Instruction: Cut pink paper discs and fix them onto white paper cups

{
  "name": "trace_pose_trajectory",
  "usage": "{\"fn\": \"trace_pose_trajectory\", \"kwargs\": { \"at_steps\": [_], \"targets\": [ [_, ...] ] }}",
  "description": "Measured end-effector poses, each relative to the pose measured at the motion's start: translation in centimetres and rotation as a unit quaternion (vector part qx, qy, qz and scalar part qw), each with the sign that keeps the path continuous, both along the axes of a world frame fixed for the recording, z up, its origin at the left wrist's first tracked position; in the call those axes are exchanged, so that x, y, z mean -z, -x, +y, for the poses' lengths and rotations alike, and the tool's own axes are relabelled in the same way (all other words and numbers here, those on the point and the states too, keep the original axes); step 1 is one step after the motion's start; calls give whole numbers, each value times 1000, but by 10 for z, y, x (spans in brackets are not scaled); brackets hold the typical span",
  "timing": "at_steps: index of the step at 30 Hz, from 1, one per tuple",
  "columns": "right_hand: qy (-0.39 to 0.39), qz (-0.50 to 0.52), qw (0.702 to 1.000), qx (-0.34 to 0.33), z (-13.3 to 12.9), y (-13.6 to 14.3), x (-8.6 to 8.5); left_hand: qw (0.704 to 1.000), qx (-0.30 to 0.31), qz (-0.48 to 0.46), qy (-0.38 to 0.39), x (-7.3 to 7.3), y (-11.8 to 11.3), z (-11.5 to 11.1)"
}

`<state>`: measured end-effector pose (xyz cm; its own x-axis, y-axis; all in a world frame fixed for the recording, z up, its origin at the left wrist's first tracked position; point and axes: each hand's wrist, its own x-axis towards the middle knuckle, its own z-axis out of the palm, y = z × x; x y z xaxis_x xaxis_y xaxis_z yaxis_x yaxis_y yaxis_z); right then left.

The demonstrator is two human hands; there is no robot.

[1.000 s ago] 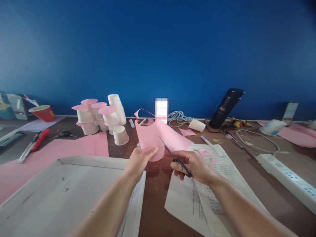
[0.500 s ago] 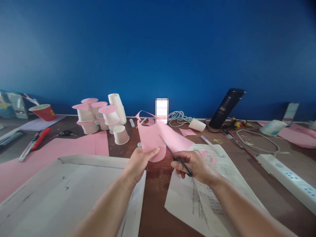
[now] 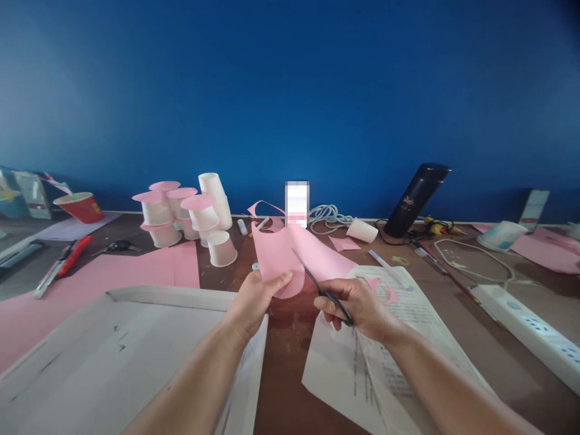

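Observation:
My left hand (image 3: 259, 296) pinches a sheet of pink paper (image 3: 276, 254) near its rounded lower edge, thumb on top. My right hand (image 3: 356, 305) is closed round the dark handles of a pair of scissors (image 3: 312, 277). Their blades reach up and left into the paper, where a curved cut separates the rounded part from a flap (image 3: 324, 251) that bends away to the right. A thin curl of the same paper stands up at the back. My right fingers partly hide the scissor handles.
Stacked paper cups (image 3: 161, 212) with pink discs stand at the back left, a single cup (image 3: 223, 248) in front. A white box lid (image 3: 172, 296) lies left, printed sheets (image 3: 408, 344) right. A dark flask (image 3: 414, 199), a tipped cup (image 3: 362, 230) and a power strip (image 3: 528, 323) are farther right.
Almost nothing differs. Both hands, the scissors and the pink paper hold nearly the same position; the whole view has shifted very slightly.

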<state>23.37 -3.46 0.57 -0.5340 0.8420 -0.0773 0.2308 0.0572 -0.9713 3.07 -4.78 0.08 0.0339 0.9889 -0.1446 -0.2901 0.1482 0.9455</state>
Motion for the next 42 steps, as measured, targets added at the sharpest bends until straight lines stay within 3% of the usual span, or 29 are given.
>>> {"fn": "trace_pose_trajectory", "kwargs": {
  "at_steps": [28, 35, 42],
  "targets": [
    [9, 13, 1000, -2, 2, -4, 2, 999, -35, 3, 2, -9, -2, -3],
    [21, 46, 999, -16, 4, -3, 8, 997, -51, 59, 9, -12, 0, -3],
    [27, 49, 998, -31, 3, -4, 3, 997, -21, 79, 2, -17, 2, -5]
  ]
}}
